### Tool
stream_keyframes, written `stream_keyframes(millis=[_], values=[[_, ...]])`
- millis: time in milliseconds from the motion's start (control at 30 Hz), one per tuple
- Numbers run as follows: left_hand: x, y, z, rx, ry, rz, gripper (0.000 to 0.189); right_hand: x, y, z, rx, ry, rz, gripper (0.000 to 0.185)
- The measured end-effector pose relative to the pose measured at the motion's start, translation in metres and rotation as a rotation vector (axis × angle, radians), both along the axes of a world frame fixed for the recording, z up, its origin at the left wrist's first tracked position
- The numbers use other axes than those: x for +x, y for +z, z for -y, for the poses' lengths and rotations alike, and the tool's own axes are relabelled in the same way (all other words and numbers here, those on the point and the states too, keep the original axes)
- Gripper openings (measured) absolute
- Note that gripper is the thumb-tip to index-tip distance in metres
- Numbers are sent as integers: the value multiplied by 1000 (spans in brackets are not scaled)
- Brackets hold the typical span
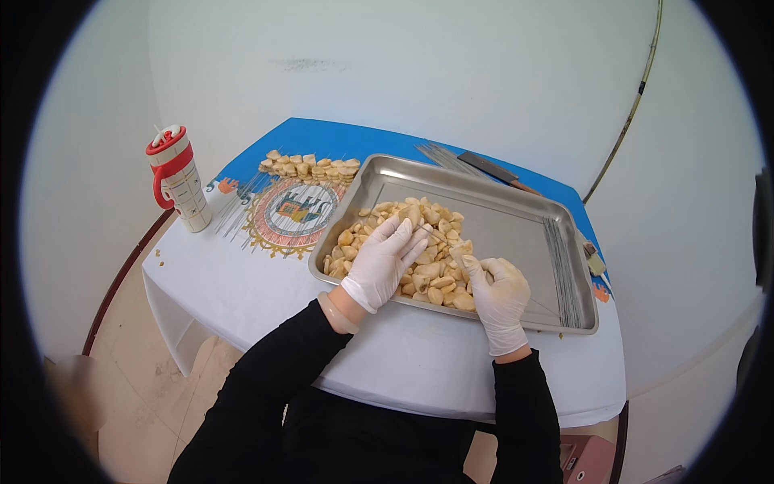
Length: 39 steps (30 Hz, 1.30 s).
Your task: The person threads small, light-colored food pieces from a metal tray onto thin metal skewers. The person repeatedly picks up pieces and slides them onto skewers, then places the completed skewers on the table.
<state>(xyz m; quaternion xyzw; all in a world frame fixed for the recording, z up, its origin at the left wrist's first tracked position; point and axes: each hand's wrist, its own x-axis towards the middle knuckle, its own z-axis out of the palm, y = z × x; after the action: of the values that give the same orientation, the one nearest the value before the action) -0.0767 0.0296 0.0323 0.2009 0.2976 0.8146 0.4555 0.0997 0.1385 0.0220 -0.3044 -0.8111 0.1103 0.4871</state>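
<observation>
Both my hands wear thin white gloves above a steel tray (502, 212). My left hand (387, 260) holds a pale yellowish slice (410, 213) between thumb and fingers, on or against a thin metal skewer (436, 235). The skewer runs down towards my right hand (499, 290), which pinches another slice (461, 249) at its fingertips. Under them lies a heap of similar pale pieces (432, 270), filling the tray's left half. A bundle of thin metal skewers (562, 275) rests along the tray's right side. What exactly the pieces are, I cannot tell.
Filled skewers (311, 168) lie in rows left of the tray on the patterned tablecloth (266, 302). Behind the tray are more bare skewers (447, 158) and a cleaver (490, 167). A red-and-white tumbler (181, 181) stands at the left. A small pale object (595, 264) lies at the right.
</observation>
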Motion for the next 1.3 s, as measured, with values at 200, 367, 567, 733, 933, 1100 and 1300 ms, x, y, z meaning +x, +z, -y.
stream_keyframes(millis=[200, 367, 567, 733, 933, 1100, 1300], values=[[-3, -4, -2, 11, 15, -64, 34, 1, 1, 0, -2, 10, 1, 34], [-3, -4, -2, -4, 17, -69, 30, 2, 2, 0, -7, 14, 18, 34], [-1, -3, 0, -13, 17, -65, 25, 2, 3, 2, -84, 18, 49, 37], [-1, -7, -1, -33, 19, -75, 24, 1, 5, 6, -128, 15, 80, 42], [16, -5, 0, -55, -31, -70, 23, -1, 6, 12, -184, 52, 124, 38], [15, -7, -1, -44, -39, -90, 23, 0, 8, 12, -208, 47, 132, 39], [14, -11, -4, -23, -45, -103, 24, -3, 0, 10, -162, 40, 74, 42]])
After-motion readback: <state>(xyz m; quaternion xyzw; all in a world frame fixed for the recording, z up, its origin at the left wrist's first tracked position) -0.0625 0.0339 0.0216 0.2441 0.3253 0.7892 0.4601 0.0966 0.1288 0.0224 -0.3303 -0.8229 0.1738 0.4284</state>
